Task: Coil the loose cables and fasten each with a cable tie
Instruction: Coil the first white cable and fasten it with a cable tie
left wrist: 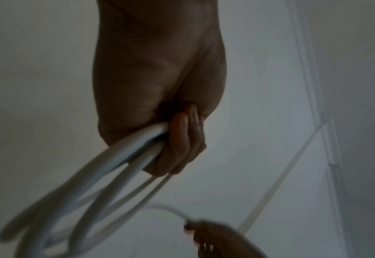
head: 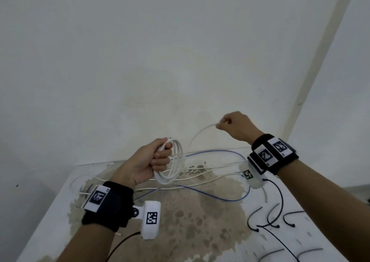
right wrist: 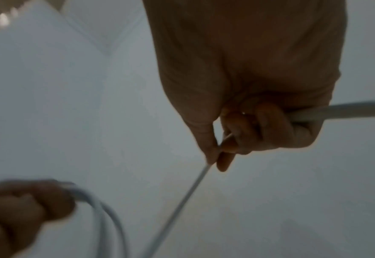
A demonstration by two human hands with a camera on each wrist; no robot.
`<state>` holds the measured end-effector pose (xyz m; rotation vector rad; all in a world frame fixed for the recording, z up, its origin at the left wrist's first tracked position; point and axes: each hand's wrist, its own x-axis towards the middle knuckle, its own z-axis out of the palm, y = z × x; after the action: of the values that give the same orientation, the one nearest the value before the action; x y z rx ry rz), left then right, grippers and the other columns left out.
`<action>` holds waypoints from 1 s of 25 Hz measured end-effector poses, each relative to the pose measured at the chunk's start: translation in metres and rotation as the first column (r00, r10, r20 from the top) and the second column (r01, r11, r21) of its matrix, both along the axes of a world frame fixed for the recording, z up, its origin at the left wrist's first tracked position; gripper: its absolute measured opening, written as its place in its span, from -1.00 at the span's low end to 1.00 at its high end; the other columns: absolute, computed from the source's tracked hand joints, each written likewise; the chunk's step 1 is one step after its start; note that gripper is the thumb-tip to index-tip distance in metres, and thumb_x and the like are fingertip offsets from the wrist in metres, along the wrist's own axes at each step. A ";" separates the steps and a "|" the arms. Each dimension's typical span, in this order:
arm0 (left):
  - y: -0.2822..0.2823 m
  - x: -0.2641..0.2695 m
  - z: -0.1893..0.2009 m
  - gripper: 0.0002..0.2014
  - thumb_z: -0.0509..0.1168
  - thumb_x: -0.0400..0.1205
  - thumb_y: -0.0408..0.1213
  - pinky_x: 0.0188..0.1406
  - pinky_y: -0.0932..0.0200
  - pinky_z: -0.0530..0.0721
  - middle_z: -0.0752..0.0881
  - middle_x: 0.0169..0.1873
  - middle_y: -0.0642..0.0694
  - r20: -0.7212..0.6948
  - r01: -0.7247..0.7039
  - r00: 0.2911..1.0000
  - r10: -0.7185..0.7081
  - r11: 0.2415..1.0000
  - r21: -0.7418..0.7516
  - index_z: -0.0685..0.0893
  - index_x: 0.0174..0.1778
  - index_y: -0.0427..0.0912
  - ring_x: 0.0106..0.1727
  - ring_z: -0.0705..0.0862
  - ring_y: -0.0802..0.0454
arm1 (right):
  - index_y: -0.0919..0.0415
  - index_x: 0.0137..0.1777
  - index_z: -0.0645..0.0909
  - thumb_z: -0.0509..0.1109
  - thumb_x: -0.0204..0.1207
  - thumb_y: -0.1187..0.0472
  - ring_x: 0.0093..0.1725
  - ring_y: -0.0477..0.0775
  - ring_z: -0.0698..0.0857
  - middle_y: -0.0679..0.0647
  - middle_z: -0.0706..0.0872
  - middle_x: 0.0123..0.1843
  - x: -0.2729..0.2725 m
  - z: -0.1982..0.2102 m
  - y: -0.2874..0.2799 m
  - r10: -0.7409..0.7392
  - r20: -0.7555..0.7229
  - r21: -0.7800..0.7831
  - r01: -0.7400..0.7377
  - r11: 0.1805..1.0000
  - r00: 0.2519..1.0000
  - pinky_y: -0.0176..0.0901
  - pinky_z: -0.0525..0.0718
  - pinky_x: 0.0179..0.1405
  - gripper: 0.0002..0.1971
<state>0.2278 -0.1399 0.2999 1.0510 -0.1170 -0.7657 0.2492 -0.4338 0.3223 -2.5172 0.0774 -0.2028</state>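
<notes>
My left hand [head: 158,157] grips a white cable coil [head: 176,173] of several loops, held upright above the table; the left wrist view shows my curled fingers [left wrist: 182,143] round the loops [left wrist: 116,160]. A free strand of the same white cable [head: 198,133] arcs up from the coil to my right hand [head: 226,122], which pinches it between thumb and forefinger, raised higher and to the right. In the right wrist view the strand [right wrist: 182,197] runs down from my pinching fingertips [right wrist: 223,157], and the tail [right wrist: 348,111] leaves past the curled fingers to the right.
On the stained white table [head: 200,221] lie a blue cable [head: 210,195] and more white cables [head: 200,178], looping across the far side. Several black cable ties [head: 268,219] lie at the right front. A white wall [head: 140,61] stands close behind.
</notes>
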 end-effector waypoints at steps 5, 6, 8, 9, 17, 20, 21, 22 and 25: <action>-0.033 0.001 -0.013 -0.69 0.09 0.76 -0.10 -0.79 0.37 0.13 0.29 -0.64 0.08 -0.077 -0.158 0.985 0.155 0.987 -0.031 0.53 -0.22 -0.17 -0.74 0.20 0.23 | 0.18 0.18 0.75 0.28 0.68 0.28 -0.45 -0.05 0.66 0.07 0.78 -0.09 -0.040 0.016 0.072 0.103 0.121 0.501 -0.150 0.853 0.987 -0.24 0.49 -0.60 -0.77; -0.035 0.003 -0.015 -0.70 0.08 0.77 -0.11 -0.79 0.37 0.15 0.34 -0.62 0.08 -0.089 -0.192 0.978 0.187 0.979 -0.061 0.53 -0.20 -0.17 -0.74 0.21 0.23 | 0.19 0.22 0.73 0.32 0.67 0.27 -0.45 -0.03 0.70 0.05 0.78 -0.06 -0.051 0.013 0.082 0.120 0.140 0.543 -0.178 0.821 0.983 -0.24 0.51 -0.63 -0.79; -0.039 0.006 -0.016 -0.72 0.07 0.77 -0.13 -0.79 0.38 0.22 0.52 -0.54 0.03 -0.073 -0.253 0.966 0.248 0.965 -0.069 0.53 -0.17 -0.17 -0.72 0.29 0.22 | 0.21 0.21 0.71 0.41 0.64 0.26 -0.45 0.05 0.72 0.06 0.78 -0.05 -0.069 0.001 0.101 0.155 0.175 0.582 -0.229 0.781 0.972 -0.29 0.51 -0.64 -0.81; -0.040 0.008 -0.016 -0.71 0.07 0.78 -0.13 -0.77 0.36 0.31 0.63 -0.46 -0.02 -0.058 -0.279 0.959 0.276 0.959 -0.057 0.56 -0.17 -0.17 -0.69 0.38 0.19 | 0.23 0.17 0.71 0.44 0.62 0.26 -0.46 0.11 0.73 0.08 0.80 -0.05 -0.076 -0.008 0.109 0.172 0.183 0.590 -0.248 0.768 0.968 -0.35 0.49 -0.64 -0.83; -0.035 0.005 -0.011 -0.68 0.01 0.77 -0.13 -0.57 0.33 0.49 0.34 -0.65 0.10 -0.176 -0.301 0.947 0.268 0.933 -0.197 0.54 -0.22 -0.13 -0.60 0.44 0.17 | -0.02 0.28 0.67 0.39 0.67 0.26 -0.35 0.09 0.73 0.02 0.66 -0.09 -0.105 -0.080 0.119 0.320 0.157 0.698 -0.334 0.633 0.934 -0.18 0.57 -0.51 -0.75; -0.016 0.010 -0.007 -0.72 0.03 0.72 -0.16 -0.69 0.35 0.26 0.28 -0.68 0.09 -0.176 -0.232 0.967 0.186 0.927 -0.295 0.49 -0.26 -0.12 -0.71 0.24 0.20 | 0.10 0.21 0.67 0.35 0.72 0.18 -0.38 0.06 0.67 0.06 0.69 -0.18 -0.122 -0.114 0.094 0.492 -0.008 0.724 -0.335 0.604 0.871 -0.11 0.62 -0.43 -0.86; -0.008 0.011 -0.004 -0.74 0.03 0.71 -0.17 -0.72 0.35 0.19 0.28 -0.70 0.10 -0.158 -0.193 0.976 0.150 0.931 -0.308 0.48 -0.27 -0.12 -0.73 0.17 0.19 | 0.16 0.19 0.68 0.33 0.73 0.14 -0.37 0.06 0.65 0.06 0.70 -0.20 -0.125 -0.124 0.080 0.553 -0.090 0.717 -0.332 0.613 0.828 -0.12 0.63 -0.37 -0.83; -0.002 0.011 -0.001 -0.74 0.05 0.70 -0.16 -0.75 0.34 0.15 0.27 -0.71 0.10 -0.135 -0.150 0.984 0.113 0.940 -0.307 0.47 -0.28 -0.11 -0.72 0.11 0.19 | 0.20 0.19 0.70 0.31 0.74 0.11 -0.35 0.06 0.65 0.05 0.70 -0.23 -0.127 -0.133 0.065 0.601 -0.182 0.706 -0.322 0.631 0.779 -0.12 0.63 -0.30 -0.79; 0.009 0.009 0.007 -0.72 0.09 0.67 -0.11 -0.84 0.35 0.16 0.19 -0.72 0.11 -0.094 -0.051 0.995 0.028 0.967 -0.250 0.44 -0.35 -0.10 -0.71 0.02 0.18 | 0.19 0.16 0.75 0.30 0.73 0.03 -0.31 0.02 0.64 -0.01 0.66 -0.27 -0.125 -0.149 0.017 0.597 -0.411 0.673 -0.212 0.708 0.689 -0.08 0.58 -0.15 -0.72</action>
<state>0.2370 -0.1310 0.3070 0.7742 -0.1128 -0.7396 0.1242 -0.4171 0.1734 -1.8010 -0.1810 0.7431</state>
